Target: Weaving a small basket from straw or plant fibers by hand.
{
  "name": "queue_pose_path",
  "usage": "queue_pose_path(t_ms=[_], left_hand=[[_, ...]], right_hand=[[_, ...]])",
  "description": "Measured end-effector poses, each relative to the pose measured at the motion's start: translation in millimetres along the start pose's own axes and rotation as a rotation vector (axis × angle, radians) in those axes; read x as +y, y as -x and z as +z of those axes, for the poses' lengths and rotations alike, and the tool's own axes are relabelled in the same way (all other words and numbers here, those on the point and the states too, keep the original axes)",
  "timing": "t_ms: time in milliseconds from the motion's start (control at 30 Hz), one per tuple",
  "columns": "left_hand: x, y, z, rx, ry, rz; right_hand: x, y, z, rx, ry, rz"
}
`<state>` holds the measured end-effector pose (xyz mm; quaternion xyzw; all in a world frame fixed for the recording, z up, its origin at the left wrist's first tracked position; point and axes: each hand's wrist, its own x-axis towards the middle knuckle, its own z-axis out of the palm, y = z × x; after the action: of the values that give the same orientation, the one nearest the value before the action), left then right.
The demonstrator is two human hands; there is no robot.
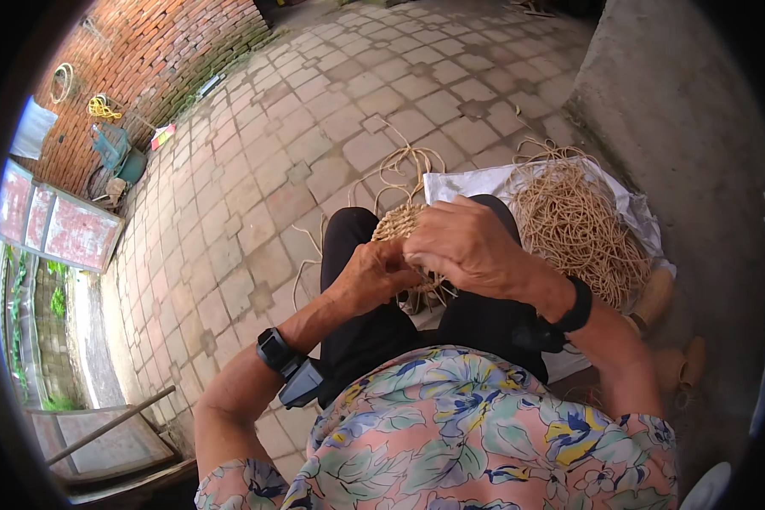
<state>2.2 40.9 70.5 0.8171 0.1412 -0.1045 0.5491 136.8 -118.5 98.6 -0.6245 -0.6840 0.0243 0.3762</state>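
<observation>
A small woven piece of tan cord (pixel 397 223) sits between my knees, mostly covered by my hands. My left hand (pixel 372 276) is closed on its near left side, thumb pointing toward the right hand. Over its right side, my right hand (pixel 476 242) is bent in a pinch close to the left thumb; whatever is between those fingertips is hidden. Below the hands, more of the weave and some loose ends show in part. Long loose cords (pixel 410 161) trail from the piece onto the paving beyond my knees.
At my right, a big tangled heap of tan cord (pixel 574 225) lies on a white sheet (pixel 463 184). Tan rounded objects (pixel 654 297) stand beside it, near a grey wall (pixel 680 127). Brick paving (pixel 263 161) stretches ahead to a brick wall (pixel 170 51); a pole (pixel 115 423) leans at lower left.
</observation>
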Motion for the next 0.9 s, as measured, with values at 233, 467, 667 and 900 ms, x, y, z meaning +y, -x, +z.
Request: queue_pose_path(t_ms=[233,467,667,900], left_hand=[[-7.9,1.8,-2.2,-0.085,0.164,0.065],[-12.8,0.5,-4.5,-0.026,0.154,0.052],[-9.8,-2.2,-2.8,-0.063,0.229,0.038],[-13.7,-4.2,-1.5,-0.055,0.240,0.070]], right_hand=[[19.5,-17.9,25.3,0.032,0.028,0.003],[-15.9,14.4,4.1,0.202,0.041,0.126],[-9.9,36.6,32.9,0.023,0.011,0.185],[-19.8,32.5,39.5,-0.021,0.175,0.316]])
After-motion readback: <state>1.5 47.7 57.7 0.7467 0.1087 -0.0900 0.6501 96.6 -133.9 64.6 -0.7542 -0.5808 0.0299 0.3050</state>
